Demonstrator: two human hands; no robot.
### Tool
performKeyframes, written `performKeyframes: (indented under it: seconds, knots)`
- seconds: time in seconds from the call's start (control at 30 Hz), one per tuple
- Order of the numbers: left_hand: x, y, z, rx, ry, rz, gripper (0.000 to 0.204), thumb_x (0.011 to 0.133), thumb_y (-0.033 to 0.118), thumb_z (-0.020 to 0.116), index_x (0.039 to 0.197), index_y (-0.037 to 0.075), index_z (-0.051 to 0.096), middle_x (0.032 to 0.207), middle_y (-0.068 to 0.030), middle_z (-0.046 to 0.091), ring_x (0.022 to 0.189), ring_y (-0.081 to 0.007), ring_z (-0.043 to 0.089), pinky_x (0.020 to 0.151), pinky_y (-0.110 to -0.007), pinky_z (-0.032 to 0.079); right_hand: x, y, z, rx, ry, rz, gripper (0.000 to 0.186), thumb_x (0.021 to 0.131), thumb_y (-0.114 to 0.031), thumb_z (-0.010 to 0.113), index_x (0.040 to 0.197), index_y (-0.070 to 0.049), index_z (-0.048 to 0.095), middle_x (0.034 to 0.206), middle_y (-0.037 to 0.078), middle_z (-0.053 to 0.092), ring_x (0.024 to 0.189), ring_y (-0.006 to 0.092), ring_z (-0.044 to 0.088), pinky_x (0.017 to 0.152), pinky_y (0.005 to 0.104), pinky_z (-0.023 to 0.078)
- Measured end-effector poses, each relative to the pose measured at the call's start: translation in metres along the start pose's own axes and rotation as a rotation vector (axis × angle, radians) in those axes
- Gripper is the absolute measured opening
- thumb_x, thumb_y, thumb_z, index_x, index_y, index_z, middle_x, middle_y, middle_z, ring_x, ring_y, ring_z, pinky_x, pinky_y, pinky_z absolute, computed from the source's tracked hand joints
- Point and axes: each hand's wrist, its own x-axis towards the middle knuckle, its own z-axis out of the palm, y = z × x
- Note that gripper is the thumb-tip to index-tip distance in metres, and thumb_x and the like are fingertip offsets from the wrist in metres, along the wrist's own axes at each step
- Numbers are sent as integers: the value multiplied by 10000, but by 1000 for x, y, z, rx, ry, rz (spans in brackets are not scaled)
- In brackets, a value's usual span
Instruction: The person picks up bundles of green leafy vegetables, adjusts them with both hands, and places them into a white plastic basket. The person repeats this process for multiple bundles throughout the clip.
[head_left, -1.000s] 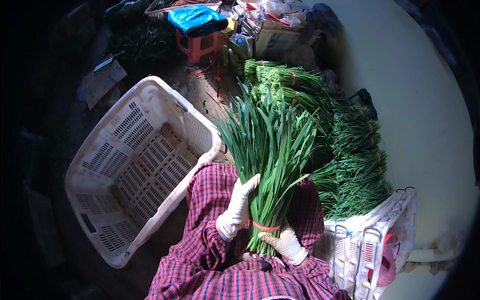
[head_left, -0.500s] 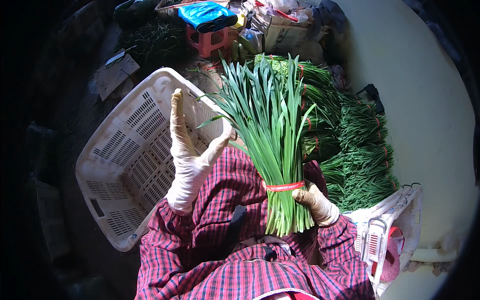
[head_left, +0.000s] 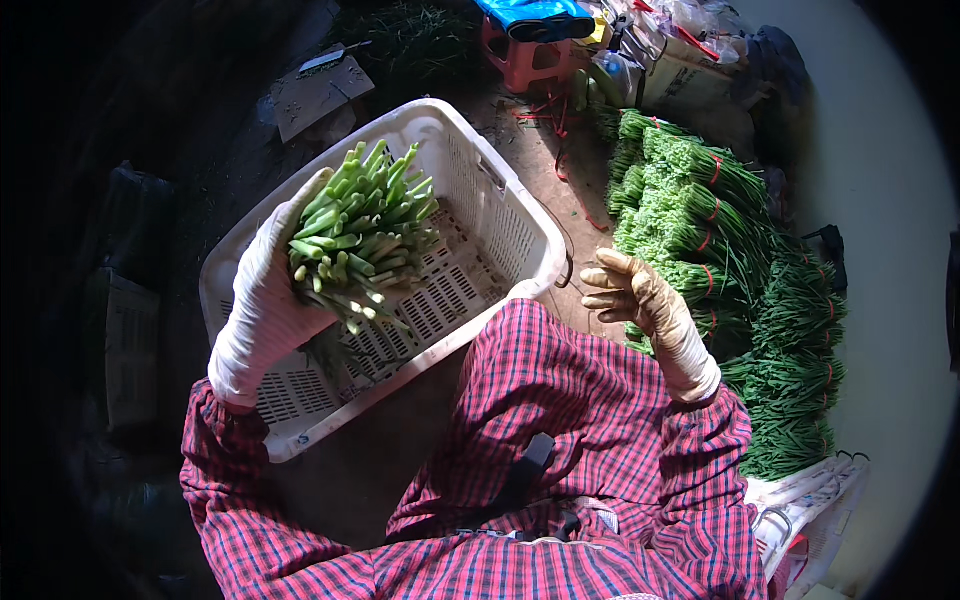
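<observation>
My left hand (head_left: 268, 290), in a whitish glove, is closed round a bunch of garlic chives (head_left: 365, 225). Its pale cut stalk ends face up toward me, and most of the leaves are hidden beneath. The bunch is over the white slatted plastic crate (head_left: 545, 245) in front of me to the left. My right hand (head_left: 645, 300), gloved in stained white, is raised above my right knee with nothing in it. Its fingers are slightly bent and apart, near the stacked green bundles (head_left: 700, 215) on the right.
Red-banded bundles (head_left: 800, 350) stand in a row along the pale wall. A white basket (head_left: 800, 510) is at my right side. Farther off are a red stool (head_left: 520, 60) with a blue bag (head_left: 540, 15), a cardboard piece (head_left: 320, 95) and loose greens (head_left: 410, 50).
The bunch has gone from my right hand to my left, moved left over the crate and turned with its stalk ends up. My right hand has let go. The view has shifted left.
</observation>
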Motion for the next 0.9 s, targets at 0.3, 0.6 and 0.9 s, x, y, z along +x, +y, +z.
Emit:
performKeyframes:
  seconds: [0.3, 0.6, 0.9]
  knots:
    - [-14, -165, 175, 212, -748, -384, 907, 613, 370, 819, 1341, 5, 422, 1053, -231, 599, 994, -377, 592, 865, -450, 483, -79, 70, -118, 104, 577, 142, 571, 936, -449, 571, 1317, -29, 507, 1099, 88, 649, 933, 182, 649, 819, 289, 520]
    - [-56, -224, 404, 176, -713, -738, 793, 649, 413, 788, 1225, -27, 466, 1064, -275, 626, 991, -413, 617, 867, -461, 503, -183, 149, -125, 304, 959, 430, 534, 915, -357, 638, 1302, -13, 506, 1135, 86, 640, 1023, 183, 612, 920, 320, 487]
    - [-70, -207, 377, -43, -505, -572, 819, 706, 322, 820, 1363, 21, 435, 1169, -165, 620, 1097, -294, 591, 945, -365, 465, -281, 206, -92, 193, 1149, 652, 601, 891, -383, 656, 1337, -28, 466, 1199, 82, 592, 1087, 187, 563, 962, 327, 436]
